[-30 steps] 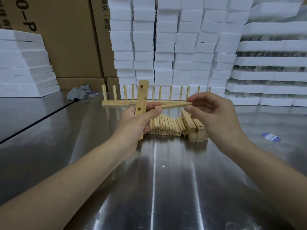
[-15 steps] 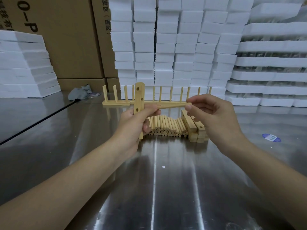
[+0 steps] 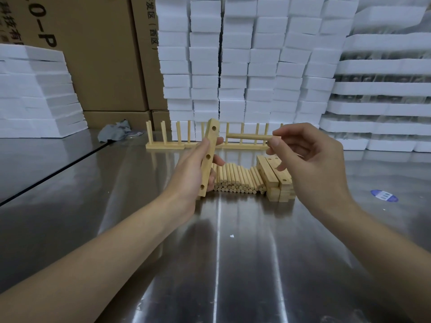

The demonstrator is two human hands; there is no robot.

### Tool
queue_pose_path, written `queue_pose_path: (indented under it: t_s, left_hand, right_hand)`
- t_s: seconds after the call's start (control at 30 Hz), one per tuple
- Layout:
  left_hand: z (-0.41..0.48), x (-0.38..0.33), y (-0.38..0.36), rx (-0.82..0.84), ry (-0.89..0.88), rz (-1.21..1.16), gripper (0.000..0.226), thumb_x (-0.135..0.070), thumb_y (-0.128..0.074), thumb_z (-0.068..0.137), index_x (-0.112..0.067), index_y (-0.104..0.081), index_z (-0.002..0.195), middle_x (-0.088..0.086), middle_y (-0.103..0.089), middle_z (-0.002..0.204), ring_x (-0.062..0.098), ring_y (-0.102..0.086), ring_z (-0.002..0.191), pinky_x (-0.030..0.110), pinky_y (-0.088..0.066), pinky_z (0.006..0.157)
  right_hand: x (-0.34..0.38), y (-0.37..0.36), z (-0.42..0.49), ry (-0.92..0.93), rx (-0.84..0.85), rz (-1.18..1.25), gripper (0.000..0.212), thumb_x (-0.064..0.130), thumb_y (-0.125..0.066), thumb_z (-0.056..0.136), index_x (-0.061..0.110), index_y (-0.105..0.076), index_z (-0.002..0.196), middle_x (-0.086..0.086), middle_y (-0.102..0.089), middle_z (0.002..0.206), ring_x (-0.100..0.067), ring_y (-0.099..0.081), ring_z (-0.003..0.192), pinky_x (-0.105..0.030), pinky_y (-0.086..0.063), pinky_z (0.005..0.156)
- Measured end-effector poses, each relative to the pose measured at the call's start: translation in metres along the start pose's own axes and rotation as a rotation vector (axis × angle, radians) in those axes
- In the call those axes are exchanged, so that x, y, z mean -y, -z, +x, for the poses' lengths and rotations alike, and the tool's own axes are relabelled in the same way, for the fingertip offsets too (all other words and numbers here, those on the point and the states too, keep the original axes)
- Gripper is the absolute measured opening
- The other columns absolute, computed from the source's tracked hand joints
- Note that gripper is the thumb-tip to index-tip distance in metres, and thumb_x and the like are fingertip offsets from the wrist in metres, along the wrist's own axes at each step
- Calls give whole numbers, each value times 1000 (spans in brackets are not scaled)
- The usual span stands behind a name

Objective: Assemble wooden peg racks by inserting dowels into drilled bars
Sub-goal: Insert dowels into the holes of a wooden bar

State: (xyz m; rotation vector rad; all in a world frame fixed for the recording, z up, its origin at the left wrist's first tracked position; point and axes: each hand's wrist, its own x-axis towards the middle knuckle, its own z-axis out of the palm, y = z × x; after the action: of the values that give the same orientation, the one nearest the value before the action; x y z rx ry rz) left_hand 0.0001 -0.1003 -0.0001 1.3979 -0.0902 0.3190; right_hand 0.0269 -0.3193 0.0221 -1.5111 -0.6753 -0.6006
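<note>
My left hand (image 3: 194,170) grips a drilled wooden bar (image 3: 209,157), held nearly upright with three holes facing right. My right hand (image 3: 310,164) pinches a dowel (image 3: 247,136) by its right end and holds it level; its free left end sits a short gap right of the bar's top hole. Behind the hands lie a pile of loose dowels (image 3: 238,179) and a stack of drilled bars (image 3: 277,180) on the steel table. Finished peg racks (image 3: 168,143) stand in a row farther back.
Stacks of white foam blocks (image 3: 233,66) and cardboard boxes (image 3: 98,54) wall off the back of the steel table (image 3: 221,252). A grey rag (image 3: 114,132) lies at back left, a blue sticker (image 3: 383,195) at right. A dark seam crosses the table's left side.
The dowel touched the bar at mid-height before; now my right hand has raised it and drawn it right, level with the top hole. My left hand turned the bar so its holes face right.
</note>
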Motion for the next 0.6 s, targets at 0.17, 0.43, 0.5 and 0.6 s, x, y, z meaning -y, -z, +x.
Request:
queue_pose_path:
  t_s: [0.17, 0.43, 0.5, 0.6]
  left_hand:
    - [-2, -1, -4, 79, -18, 69, 35, -45, -44, 113, -36, -76, 125, -3, -64, 85, 10, -45, 56, 24, -37, 52]
    - [-7, 1, -7, 71, 4, 69, 43, -42, -46, 113, -7, -68, 126, 10, -59, 90, 12, -43, 57, 27, -35, 55]
    - [-7, 0, -7, 86, 4, 52, 42, -41, -45, 113, -10, -66, 132, 4, -62, 85, 11, -43, 56, 24, -36, 52]
    - [-8, -1, -8, 118, -12, 66, 37, -39, -43, 114, -19, -66, 134, -1, -65, 80, 10, -45, 56, 23, -38, 52]
  right_hand:
    - [6, -5, -6, 53, -11, -63, 6, 18, -75, 97, 17, -73, 103, 1, -76, 92, -21, -76, 89, -38, -62, 65]
    - [3, -4, -4, 19, -54, -150, 5, 20, -76, 97, 21, -74, 102, 1, -76, 89, -19, -76, 87, -54, -61, 76]
    - [3, -3, -3, 12, -66, -166, 5, 20, -75, 97, 21, -74, 101, 2, -76, 89, -21, -75, 88, -54, -60, 78]
    - [5, -2, -2, 13, -69, -187, 5, 21, -75, 97, 21, -74, 101, 4, -76, 89, -20, -75, 88, -54, -60, 79]
